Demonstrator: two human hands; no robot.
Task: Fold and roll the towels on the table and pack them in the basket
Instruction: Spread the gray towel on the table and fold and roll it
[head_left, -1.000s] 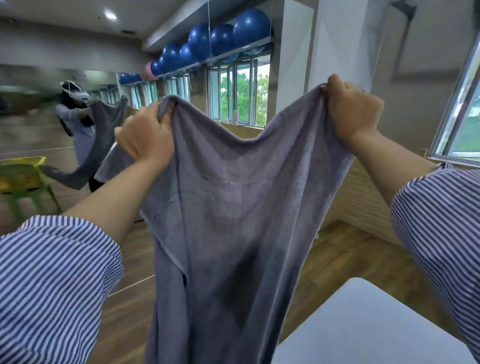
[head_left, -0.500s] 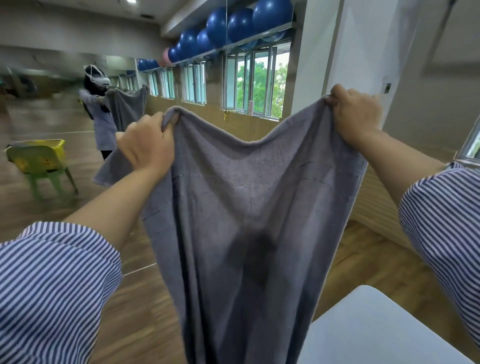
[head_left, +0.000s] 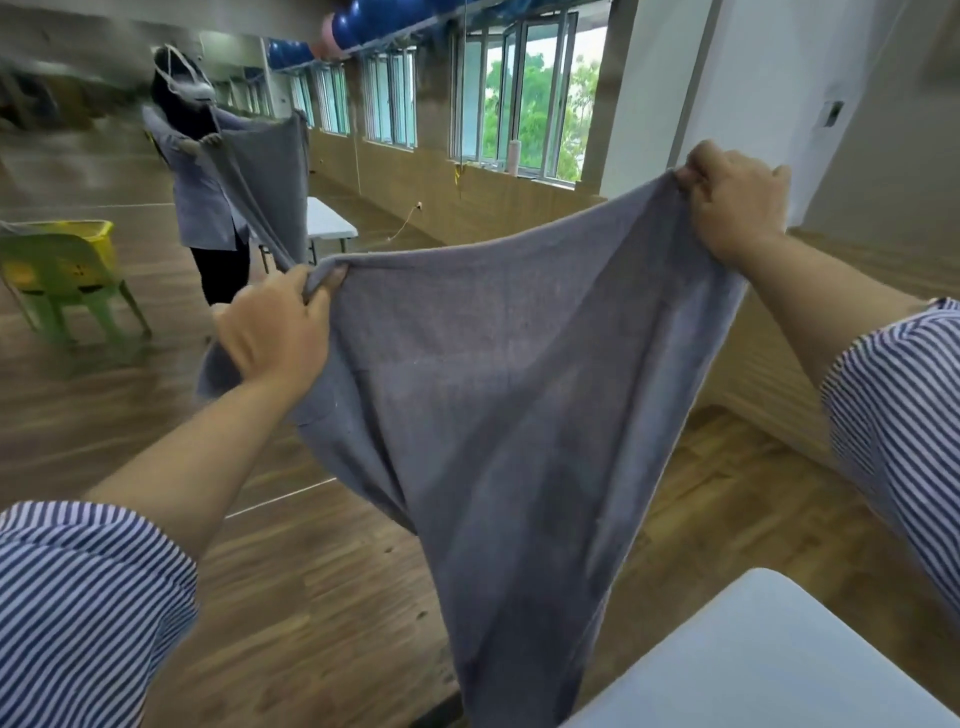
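A grey towel (head_left: 509, 395) hangs spread out in the air in front of me. My left hand (head_left: 275, 332) grips its upper left corner with fingers curled round the bunched cloth. My right hand (head_left: 737, 208) grips the upper right corner, held higher than the left. The towel's top edge sags between the two hands and its lower part drops past the white table (head_left: 769, 665) at the bottom right. No basket is plainly in view.
A wall mirror on the left reflects a person (head_left: 208, 197) holding the towel. A green chair with a yellow bin (head_left: 62, 270) stands on the wooden floor at far left. Windows (head_left: 519, 93) line the back wall.
My left hand has dropped lower and my right hand has moved out to the right, stretching the towel wider and tilting its top edge. The view has tipped downward.
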